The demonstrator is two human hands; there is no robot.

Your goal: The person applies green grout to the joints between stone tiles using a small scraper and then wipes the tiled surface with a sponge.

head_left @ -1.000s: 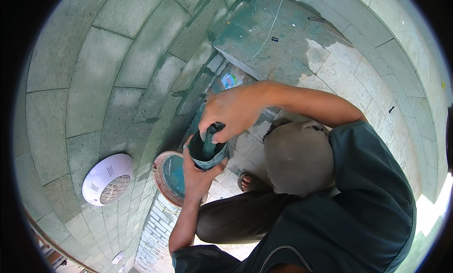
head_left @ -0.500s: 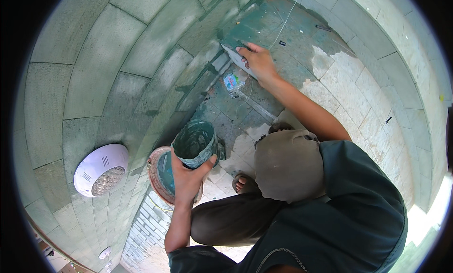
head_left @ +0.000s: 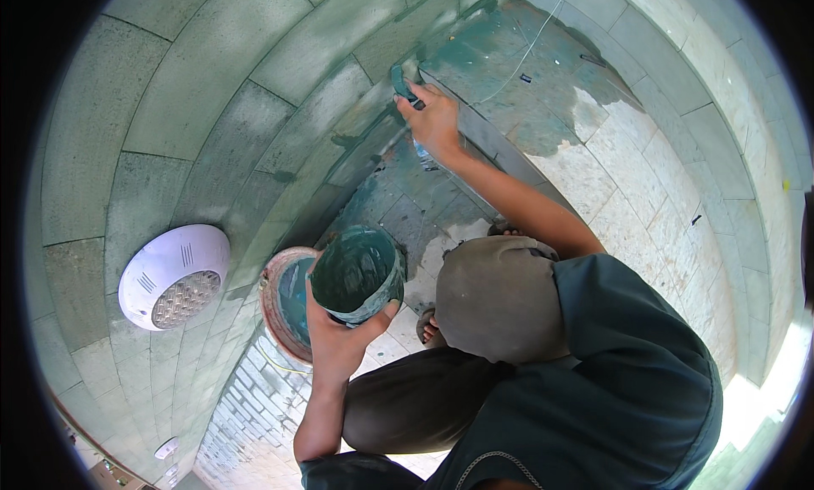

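Observation:
My left hand (head_left: 337, 346) grips a round pot (head_left: 360, 274) smeared with dark green paste, its open top facing up. Wet green paste coats the inside of the pot. Farther off, my right hand (head_left: 437, 124) pinches a small flat piece (head_left: 400, 83) covered in green paste, its kind unclear. The piece touches the green tiled wall (head_left: 322, 108) near the low step. Beside the pot stands a reddish bucket (head_left: 273, 316) with teal residue inside; the pot and my left hand hide part of it.
A round white light fitting (head_left: 174, 278) juts from the wall at the left. A clear plastic thing (head_left: 426, 157) on the floor is partly hidden by my right forearm. A thin pale cord (head_left: 534, 45) crosses the green-stained step surface. My bent knee (head_left: 424, 397) is close by.
My right hand has moved left from the step edge to the wall. The pot has come slightly higher in view, tilted more toward me.

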